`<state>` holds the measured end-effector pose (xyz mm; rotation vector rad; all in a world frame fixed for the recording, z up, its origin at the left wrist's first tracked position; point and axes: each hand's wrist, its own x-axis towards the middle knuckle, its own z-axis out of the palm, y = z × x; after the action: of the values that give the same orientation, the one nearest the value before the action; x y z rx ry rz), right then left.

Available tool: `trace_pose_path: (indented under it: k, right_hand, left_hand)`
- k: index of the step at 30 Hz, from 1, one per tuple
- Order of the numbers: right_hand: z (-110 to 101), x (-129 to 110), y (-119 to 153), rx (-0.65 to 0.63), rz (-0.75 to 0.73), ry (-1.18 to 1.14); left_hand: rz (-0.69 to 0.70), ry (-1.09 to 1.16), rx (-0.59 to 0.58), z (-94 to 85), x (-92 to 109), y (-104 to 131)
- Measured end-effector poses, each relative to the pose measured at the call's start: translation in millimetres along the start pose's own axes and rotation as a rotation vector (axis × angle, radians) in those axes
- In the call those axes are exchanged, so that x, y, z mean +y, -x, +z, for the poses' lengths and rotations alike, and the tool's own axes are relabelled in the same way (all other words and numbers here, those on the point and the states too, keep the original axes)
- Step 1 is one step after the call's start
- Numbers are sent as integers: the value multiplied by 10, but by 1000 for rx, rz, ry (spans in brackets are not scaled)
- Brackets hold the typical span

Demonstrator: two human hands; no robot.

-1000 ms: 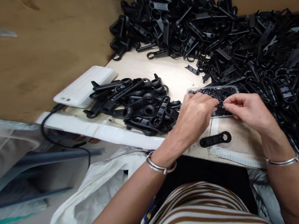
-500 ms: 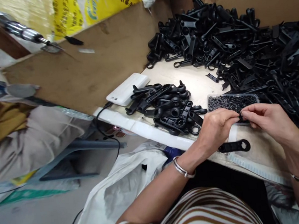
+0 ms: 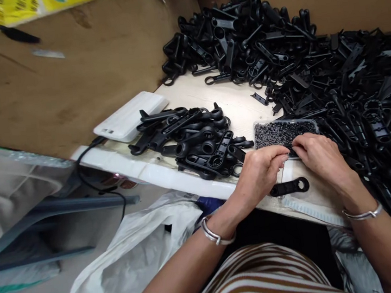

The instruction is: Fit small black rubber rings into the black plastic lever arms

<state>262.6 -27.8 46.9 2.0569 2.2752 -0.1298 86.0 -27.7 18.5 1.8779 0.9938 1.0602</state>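
Note:
My left hand (image 3: 261, 170) is closed in a pinch at the near edge of a clear plastic box (image 3: 254, 136) full of tiny black parts (image 3: 273, 132). Whatever sits between its fingertips is too small to make out. Close beside it, my right hand (image 3: 324, 158) is also pinched, its fingertips over the box's near side; its fingers hide what they hold, if anything. Just below the hands, a flat black plastic arm with a ring end (image 3: 289, 187) lies on the table near the front edge.
Left of the box is a small heap of black arm pieces (image 3: 194, 135), by a white power bank (image 3: 126, 119) with a cable. A large pile of black parts (image 3: 240, 39) fills the back and right. Cardboard (image 3: 69, 76) walls the left side.
The view has swung to the right, so everything appears farther left. Both hands stay pinched close together at the box; the black arm below them stays put.

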Motion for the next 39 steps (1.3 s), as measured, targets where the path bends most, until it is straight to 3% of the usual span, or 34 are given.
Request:
trace_pose_path:
  k: [4, 8, 19, 25, 33, 39]
  right_hand:
    - [2, 151, 51, 91, -64, -284]
    - [34, 221, 80, 143, -23, -266]
    - [-21, -94, -61, -113, 2, 90]
    - [-58, -49, -115, -143, 6, -11]
    - [-90, -94, -216, -192, 22, 119]
    - [-76, -4, -204, -176, 8, -87]
  left_hand:
    - [-34, 8, -9, 19, -12, 6]
    - [-28, 17, -11, 44, -27, -8]
    - [-111, 82, 39, -12, 6, 30]
    - [-109, 51, 21, -3, -12, 68]
    - [76, -87, 9, 38, -45, 92]
    - [52, -98, 0, 19, -1, 88]
